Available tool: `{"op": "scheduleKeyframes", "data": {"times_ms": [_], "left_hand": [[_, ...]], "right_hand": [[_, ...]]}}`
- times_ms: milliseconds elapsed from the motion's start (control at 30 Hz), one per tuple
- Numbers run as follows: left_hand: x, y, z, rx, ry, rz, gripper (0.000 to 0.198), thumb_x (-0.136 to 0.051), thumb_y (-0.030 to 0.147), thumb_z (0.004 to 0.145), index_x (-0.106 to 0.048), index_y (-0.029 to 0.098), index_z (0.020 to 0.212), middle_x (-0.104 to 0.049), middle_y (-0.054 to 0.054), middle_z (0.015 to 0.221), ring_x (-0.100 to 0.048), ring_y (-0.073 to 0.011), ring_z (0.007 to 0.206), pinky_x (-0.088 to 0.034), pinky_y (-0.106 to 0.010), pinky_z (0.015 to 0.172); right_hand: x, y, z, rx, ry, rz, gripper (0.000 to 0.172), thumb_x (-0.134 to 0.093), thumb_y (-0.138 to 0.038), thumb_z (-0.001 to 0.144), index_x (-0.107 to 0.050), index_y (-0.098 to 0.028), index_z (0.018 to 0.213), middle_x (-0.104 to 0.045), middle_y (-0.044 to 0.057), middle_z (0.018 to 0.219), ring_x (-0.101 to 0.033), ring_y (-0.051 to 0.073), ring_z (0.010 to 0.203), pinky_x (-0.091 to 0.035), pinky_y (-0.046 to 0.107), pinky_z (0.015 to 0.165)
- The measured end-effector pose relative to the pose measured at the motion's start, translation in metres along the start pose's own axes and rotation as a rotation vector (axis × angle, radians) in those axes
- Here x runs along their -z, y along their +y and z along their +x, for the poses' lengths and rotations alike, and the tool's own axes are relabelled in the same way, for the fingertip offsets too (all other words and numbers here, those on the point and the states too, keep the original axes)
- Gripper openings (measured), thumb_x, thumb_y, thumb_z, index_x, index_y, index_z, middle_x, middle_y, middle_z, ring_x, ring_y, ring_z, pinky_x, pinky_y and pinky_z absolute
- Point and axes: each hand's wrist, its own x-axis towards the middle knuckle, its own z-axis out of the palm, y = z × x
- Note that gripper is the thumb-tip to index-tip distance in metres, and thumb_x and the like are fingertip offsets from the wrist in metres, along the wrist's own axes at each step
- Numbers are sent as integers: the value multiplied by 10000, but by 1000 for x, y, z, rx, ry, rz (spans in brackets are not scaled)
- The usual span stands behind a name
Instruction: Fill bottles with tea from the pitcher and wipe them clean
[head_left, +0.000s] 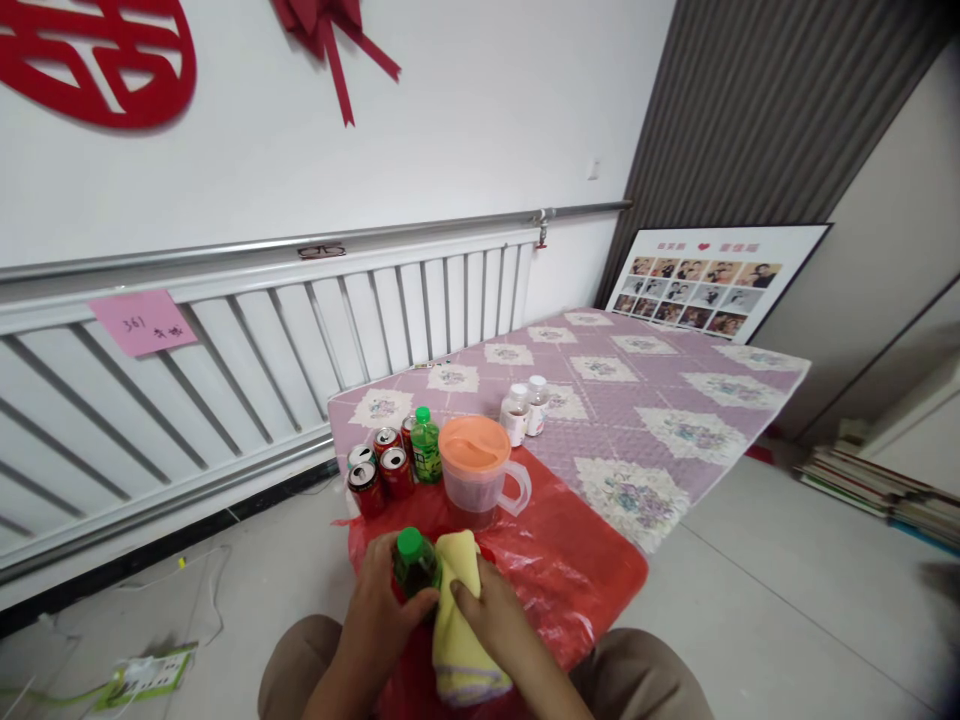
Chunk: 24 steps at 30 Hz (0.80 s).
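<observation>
My left hand [386, 595] is wrapped round a green-capped plastic bottle [415, 562] at the near edge of the table. Beside it, my right hand [495, 610] grips a folded yellow cloth [463, 640] that meets the bottle's right side. Just beyond them stands a clear plastic pitcher [474, 490] with an orange lid and some dark liquid low inside. To its left is a second green-capped bottle [426, 450], along with several opened drink cans [396, 474]. The lower part of the held bottle is hidden by my hand and the cloth.
Red plastic sheeting [570, 540] covers the near part of the table, over a purple flowered tablecloth [600, 400]. Two small white-capped bottles [516, 415] stand behind the pitcher. A white radiator [270, 345] runs along the wall; a power strip [146, 675] lies on the floor at left.
</observation>
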Motion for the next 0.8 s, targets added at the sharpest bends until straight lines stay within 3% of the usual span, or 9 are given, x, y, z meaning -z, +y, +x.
{"op": "scheduleKeyframes", "data": {"times_ms": [100, 200, 333, 467, 567, 667, 800], "left_hand": [[8, -6, 5, -47, -87, -111, 710, -727, 216, 636, -429, 195, 1280, -540, -118, 1285, -547, -290, 1180, -452, -466, 1012], [19, -8, 11, -105, -194, -193, 828, -664, 153, 676, -286, 219, 1410, -402, -127, 1468, -415, -283, 1345, -366, -468, 1105], [24, -9, 13, -99, -358, -188, 741, -571, 75, 690, -360, 208, 1388, -502, -104, 1400, -489, -245, 1291, -364, -444, 1121], [14, -9, 7, -73, -205, -114, 649, -592, 108, 682, -447, 185, 1310, -572, -110, 1299, -559, -261, 1189, -437, -456, 1054], [5, -8, 2, -62, -80, -70, 609, -629, 160, 684, -471, 188, 1271, -589, -112, 1239, -585, -273, 1125, -488, -466, 981], [-1, -6, -1, -45, -12, -52, 600, -678, 207, 668, -492, 201, 1239, -587, -104, 1224, -588, -285, 1108, -505, -481, 944], [-3, -5, -2, -8, -15, -56, 596, -672, 209, 697, -472, 197, 1258, -572, -109, 1246, -570, -284, 1148, -470, -491, 992]], "right_hand": [[-6, 19, 0, -16, -31, 5, 358, -510, -223, 795, -632, -118, 1115, -691, 146, 1065, -645, 266, 1000, -473, 358, 884], [-6, 22, 0, -18, -30, 21, 360, -513, -233, 799, -627, -136, 1127, -698, 128, 1063, -653, 251, 989, -482, 341, 869], [0, 5, -2, -8, 3, 65, 390, -513, -250, 813, -600, -140, 1177, -682, 130, 1126, -639, 255, 1035, -475, 355, 903], [9, -21, -4, 68, 80, 173, 432, -536, -292, 834, -558, -170, 1248, -654, 125, 1203, -621, 271, 1078, -471, 381, 929], [11, -27, -3, 90, 99, 152, 418, -532, -303, 845, -558, -181, 1245, -658, 114, 1188, -619, 264, 1078, -470, 372, 931], [6, -16, 1, 39, 60, 55, 382, -522, -263, 832, -596, -159, 1191, -677, 118, 1131, -624, 255, 1056, -467, 358, 926], [-4, 7, 5, 3, 5, 13, 336, -547, -184, 773, -660, -163, 1089, -707, 111, 1049, -651, 252, 990, -482, 344, 882]]}}
